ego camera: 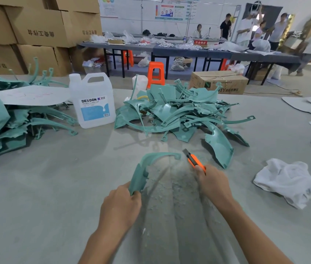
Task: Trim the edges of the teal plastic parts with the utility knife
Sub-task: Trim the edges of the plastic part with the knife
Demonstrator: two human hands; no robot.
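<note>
Down near the front of the grey worktable [46, 187], the left hand [121, 204] has its fingers curled round the lower end of a curved teal plastic part [147, 168], which arcs up and to the right from the grip, its far tip ending in a small rounded tab. The right hand [212, 182] is closed around the orange handle of the utility knife [193, 160], whose dark front end points up and to the left, just beside the tab of the held part; whether the blade touches the plastic cannot be told. Pale shavings [170, 187] lie scattered on the table between and below the two hands. Beyond the hands, a loose heap of teal parts [179, 113] sits mid-table, with one large curved piece [219, 147] lying at its near right edge, close to the knife. A second stack of teal parts [8, 121] fills the left side of the table, with a flat grey card [32, 95] resting on top of it. Between the two heaps stands a white plastic jug [93, 103] with a blue label reading DEXCON. A crumpled white cloth [286, 180] lies on the table to the right of the right hand, well apart from it. Behind the table, brown cardboard boxes [36, 31] are stacked at the left and an orange stool [155, 72] stands on the floor.
</note>
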